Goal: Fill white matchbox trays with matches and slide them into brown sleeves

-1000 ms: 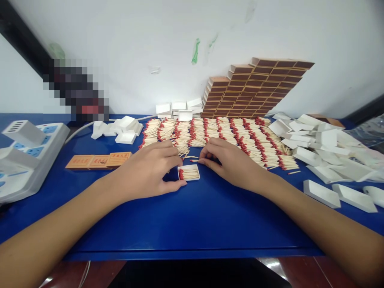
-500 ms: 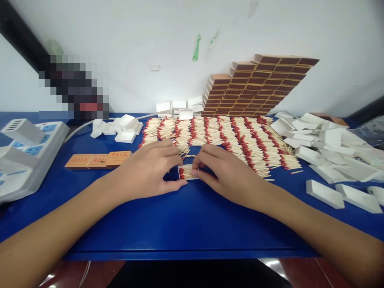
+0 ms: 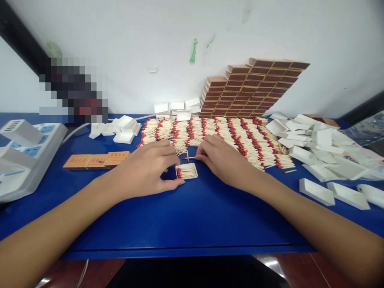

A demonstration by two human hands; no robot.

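Note:
A small white matchbox tray (image 3: pixel 186 171) holding red-tipped matches lies on the blue table (image 3: pixel 186 216). My left hand (image 3: pixel 147 170) curls round the tray's left end, thumb at its near edge and fingers bent over its far side. My right hand (image 3: pixel 223 158) sits just behind and right of the tray, fingertips pinched on a loose match (image 3: pixel 189 158) at the edge of the long spread of matches (image 3: pixel 216 134).
Brown matchbox sleeves (image 3: pixel 255 88) are stacked against the wall. Empty white trays lie at the right (image 3: pixel 318 140), at the back (image 3: pixel 175 108) and at the left (image 3: pixel 120 130). Three filled orange matchboxes (image 3: pixel 96 160) lie in a row beside a white power strip (image 3: pixel 27 154).
My right hand went down onto the tray with a match, then drew back to the match pile and pinched another. My left hand stayed on the tray.

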